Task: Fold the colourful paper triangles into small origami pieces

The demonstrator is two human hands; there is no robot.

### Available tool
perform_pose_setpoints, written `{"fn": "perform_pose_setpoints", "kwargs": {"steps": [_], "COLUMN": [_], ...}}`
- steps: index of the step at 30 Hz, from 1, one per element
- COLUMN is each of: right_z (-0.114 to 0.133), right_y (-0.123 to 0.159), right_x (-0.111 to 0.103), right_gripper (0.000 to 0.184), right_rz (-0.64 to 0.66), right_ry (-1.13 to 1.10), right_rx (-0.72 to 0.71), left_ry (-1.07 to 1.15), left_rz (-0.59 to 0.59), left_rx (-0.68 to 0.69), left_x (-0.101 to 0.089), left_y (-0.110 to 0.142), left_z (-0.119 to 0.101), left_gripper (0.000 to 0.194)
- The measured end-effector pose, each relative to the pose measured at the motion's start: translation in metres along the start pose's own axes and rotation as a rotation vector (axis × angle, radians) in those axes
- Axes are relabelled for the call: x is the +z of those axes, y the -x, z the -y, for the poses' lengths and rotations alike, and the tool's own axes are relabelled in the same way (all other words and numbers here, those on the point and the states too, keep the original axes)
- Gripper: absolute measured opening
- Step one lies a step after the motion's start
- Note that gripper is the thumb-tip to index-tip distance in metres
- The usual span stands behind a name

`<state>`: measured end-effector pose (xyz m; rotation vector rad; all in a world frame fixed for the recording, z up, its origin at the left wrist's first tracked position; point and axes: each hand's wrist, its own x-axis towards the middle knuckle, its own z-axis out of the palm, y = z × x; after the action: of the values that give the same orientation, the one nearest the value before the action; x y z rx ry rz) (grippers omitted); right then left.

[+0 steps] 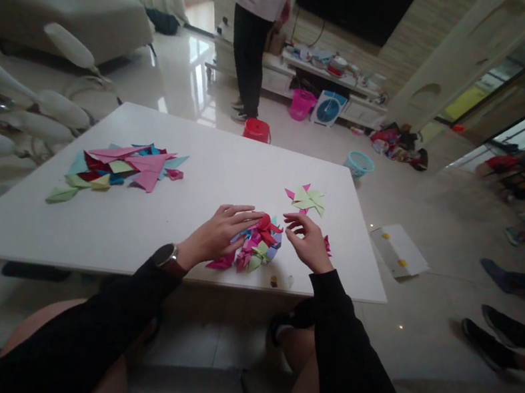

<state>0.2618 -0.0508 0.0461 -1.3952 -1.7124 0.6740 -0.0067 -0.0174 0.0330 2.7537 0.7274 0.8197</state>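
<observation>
A heap of small folded-paper pieces [260,250] in pink, red, green and purple lies near the front edge of the white table [229,157]. My left hand [226,227] reaches over the heap's left side, its fingers stretched out and touching or just above the paper. On the other side, my right hand [306,238] hovers with curved, parted fingers and nothing visible between them. Beyond it rest green and pink folded-paper stars [309,199]. A dark pink paper piece [327,244] is partly hidden behind my right hand.
A larger pile of folded paper [130,166] spreads over the table's left part. Two tiny objects [274,281] sit at the front edge. Past the table are a red bucket [256,130], a blue basket [359,164] and a standing person [254,26]. Other people's legs show at right.
</observation>
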Motion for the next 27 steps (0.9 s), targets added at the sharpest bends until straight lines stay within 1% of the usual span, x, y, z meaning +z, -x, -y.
{"fn": "perform_pose_setpoints", "kwargs": {"steps": [4,8,14,18,22,24,27], "right_z": [0.005,0.010,0.016,0.020,0.021,0.019,0.017], "right_y": [-0.009,-0.017,-0.019,-0.018,-0.017,-0.017,-0.018], "right_x": [0.011,0.018,0.025,0.028,0.030,0.031,0.033], "right_gripper": [0.031,0.031,0.009,0.008,0.009,0.009,0.008], "right_rz": [0.080,0.088,0.102,0.104,0.089,0.060,-0.033], "right_ry": [-0.009,0.010,0.078,0.113,0.178,0.200,0.215], "right_rx": [-0.119,-0.206,-0.281,-0.242,-0.162,-0.129,-0.073], "left_ry": [0.044,0.072,0.095,0.092,0.093,0.099,0.097], "left_rz": [0.014,0.008,-0.020,-0.051,-0.133,-0.166,-0.226], "left_rx": [-0.011,-0.048,-0.067,-0.089,-0.196,-0.238,-0.276], "left_x": [-0.002,-0.004,-0.006,-0.008,-0.009,-0.010,-0.011], "left_y": [0.000,0.003,0.008,0.008,0.006,0.005,0.003], "left_z": [0.011,0.019,0.022,0.020,0.019,0.021,0.026], "left_gripper": [0.054,0.058,0.057,0.048,0.031,0.027,0.025]}}
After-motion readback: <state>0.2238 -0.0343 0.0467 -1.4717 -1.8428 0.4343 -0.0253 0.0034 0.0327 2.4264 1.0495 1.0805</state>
